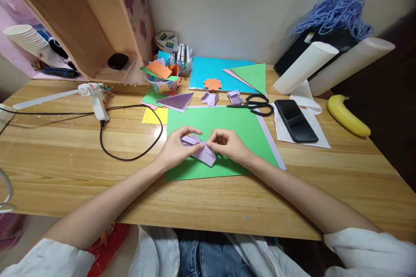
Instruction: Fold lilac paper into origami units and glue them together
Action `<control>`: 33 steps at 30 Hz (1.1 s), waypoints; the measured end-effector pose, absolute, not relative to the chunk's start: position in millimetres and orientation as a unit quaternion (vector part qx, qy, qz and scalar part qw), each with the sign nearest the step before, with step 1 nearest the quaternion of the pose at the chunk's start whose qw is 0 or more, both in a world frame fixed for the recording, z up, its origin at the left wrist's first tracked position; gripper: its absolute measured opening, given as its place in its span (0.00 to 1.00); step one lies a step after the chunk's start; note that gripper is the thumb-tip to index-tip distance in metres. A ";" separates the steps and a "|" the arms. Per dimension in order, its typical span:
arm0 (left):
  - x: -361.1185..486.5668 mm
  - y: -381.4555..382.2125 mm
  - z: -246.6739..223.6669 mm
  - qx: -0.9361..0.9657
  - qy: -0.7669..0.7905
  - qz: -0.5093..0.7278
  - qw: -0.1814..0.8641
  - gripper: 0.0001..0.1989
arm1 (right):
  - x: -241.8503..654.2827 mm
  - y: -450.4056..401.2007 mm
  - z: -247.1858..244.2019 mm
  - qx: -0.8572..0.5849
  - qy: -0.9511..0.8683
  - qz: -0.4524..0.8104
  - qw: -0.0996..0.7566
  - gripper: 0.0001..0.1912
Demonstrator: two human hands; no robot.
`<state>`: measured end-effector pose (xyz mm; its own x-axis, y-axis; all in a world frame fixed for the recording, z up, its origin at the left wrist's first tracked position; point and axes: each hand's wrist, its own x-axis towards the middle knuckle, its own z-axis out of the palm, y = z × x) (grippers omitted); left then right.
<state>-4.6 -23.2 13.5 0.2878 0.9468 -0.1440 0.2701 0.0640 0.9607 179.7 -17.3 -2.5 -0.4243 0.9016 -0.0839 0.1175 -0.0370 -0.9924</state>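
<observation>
Both hands hold a folded piece of purple paper above a green sheet on the desk. My left hand grips its left side between thumb and fingers. At its upper right edge, my right hand pinches the paper with thumb and forefinger. Beyond the hands lie two small folded purple paper pieces, one on the left and one on the right. An orange paper flower rests on the blue pad. Black-handled scissors lie at the green sheet's far edge.
A glue gun with a looping black cable stands at left. A cup of paper scraps and a box of markers sit at the back. To the right are a phone, a banana and white rolls.
</observation>
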 end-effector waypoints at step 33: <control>-8.1 -20.4 13.9 0.625 0.490 0.297 0.530 0.18 | 182.8 -14.4 2.5 -0.408 -0.623 0.623 0.240 0.06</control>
<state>-8.1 -20.4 13.9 0.3442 0.9272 -0.1479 0.2978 0.0416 0.9537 182.8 -14.4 2.5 -0.5512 0.8076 -0.2095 0.2093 -0.1092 -0.9717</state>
